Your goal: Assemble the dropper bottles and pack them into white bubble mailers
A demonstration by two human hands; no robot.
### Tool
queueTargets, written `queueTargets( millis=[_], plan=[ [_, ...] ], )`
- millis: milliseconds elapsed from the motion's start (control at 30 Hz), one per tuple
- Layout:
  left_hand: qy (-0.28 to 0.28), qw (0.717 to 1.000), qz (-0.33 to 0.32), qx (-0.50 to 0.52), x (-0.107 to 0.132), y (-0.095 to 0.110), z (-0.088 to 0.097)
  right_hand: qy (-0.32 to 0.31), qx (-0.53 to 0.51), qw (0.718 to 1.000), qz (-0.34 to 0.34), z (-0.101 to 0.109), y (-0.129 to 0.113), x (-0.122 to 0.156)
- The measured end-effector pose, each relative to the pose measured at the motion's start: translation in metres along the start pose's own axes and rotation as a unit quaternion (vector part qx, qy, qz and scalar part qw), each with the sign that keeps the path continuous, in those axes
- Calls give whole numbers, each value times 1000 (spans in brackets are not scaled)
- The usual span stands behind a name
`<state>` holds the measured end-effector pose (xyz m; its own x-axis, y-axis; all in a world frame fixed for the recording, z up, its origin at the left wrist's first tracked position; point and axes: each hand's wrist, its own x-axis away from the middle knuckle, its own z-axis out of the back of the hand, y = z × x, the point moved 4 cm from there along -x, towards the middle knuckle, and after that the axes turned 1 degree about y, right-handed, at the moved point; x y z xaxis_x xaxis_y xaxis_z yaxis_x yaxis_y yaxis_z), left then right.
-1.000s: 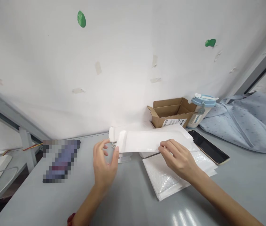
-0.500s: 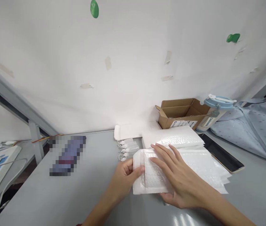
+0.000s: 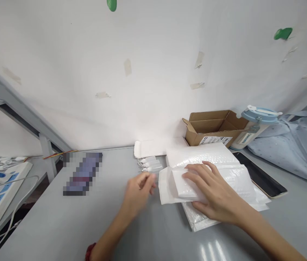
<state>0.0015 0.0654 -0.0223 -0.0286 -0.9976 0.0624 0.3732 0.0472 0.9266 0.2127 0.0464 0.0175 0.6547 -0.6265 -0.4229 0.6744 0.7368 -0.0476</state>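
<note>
My right hand point(image 3: 215, 194) is closed round a white bubble mailer point(image 3: 167, 186), thumb underneath and fingers over the top. The mailer's left end gapes, with its flap sticking out to the left. More white bubble mailers point(image 3: 199, 221) lie in a pile beneath it. Just left of the flap is my left hand point(image 3: 138, 192), apart from the mailer. Its fingers are loosely curled with a gap at the thumb, and nothing shows in them. Beyond it lie several small white packets with looped cords point(image 3: 152, 165).
An open cardboard box point(image 3: 213, 127), a blue-lidded bottle point(image 3: 256, 127) and a pale blue cloth bag point(image 3: 291, 148) stand at the back right. A black phone point(image 3: 259, 175) lies beside the mailers. A pixelated item point(image 3: 84, 174) is at left, near a power strip point(image 3: 4, 192) with cables.
My left hand has let go of the mailer's flap end and moved slightly left. The mailer in my right hand has lifted and its end has spread apart, uncovering the pile below.
</note>
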Motion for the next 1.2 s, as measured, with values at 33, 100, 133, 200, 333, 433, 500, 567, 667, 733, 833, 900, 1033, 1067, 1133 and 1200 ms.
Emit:
queueTargets(
  millis=[33,100,133,200,333,433,500,567,667,733,833,900,1033,1067,1133,1200],
  plan=[
    [59,997,-28,-46,-5,-1,12,6,-6,1000,-5,1,4,0],
    [116,982,-62,-138,-14,-5,29,20,-16,1000,-14,4,11,1],
    [127,976,-66,-166,-18,-8,34,28,-19,999,-19,5,14,1],
    [116,973,-60,-192,-26,-16,39,39,-26,999,-23,6,17,2],
    [87,973,-59,-203,-30,-22,34,42,-36,998,-32,5,20,5],
    [85,977,-57,-185,-29,-22,28,33,-38,998,-40,2,21,4],
    [86,982,-59,-157,-27,-19,27,29,-39,998,-45,0,22,3],
    [90,987,-60,-116,-25,-15,30,27,-42,997,-51,0,23,2],
    [122,990,-46,-48,-22,-8,42,30,-49,996,-61,-1,25,2],
    [155,987,-39,9,-21,-7,51,28,-50,996,-67,-1,25,2],
    [180,977,-54,102,-18,-6,55,21,-49,996,-71,-3,25,3],
    [177,974,-68,121,-12,-4,46,18,-52,996,-75,-3,24,3],
    [82,991,-100,22,4,10,3,14,-79,994,-75,-2,20,1],
    [41,989,-144,-10,8,16,-8,13,-85,994,-72,-2,19,0],
    [16,982,-184,-43,12,21,-18,16,-88,994,-69,-1,17,0],
    [62,981,-170,-68,7,16,-9,22,-84,994,-72,0,18,0]
  ],
)
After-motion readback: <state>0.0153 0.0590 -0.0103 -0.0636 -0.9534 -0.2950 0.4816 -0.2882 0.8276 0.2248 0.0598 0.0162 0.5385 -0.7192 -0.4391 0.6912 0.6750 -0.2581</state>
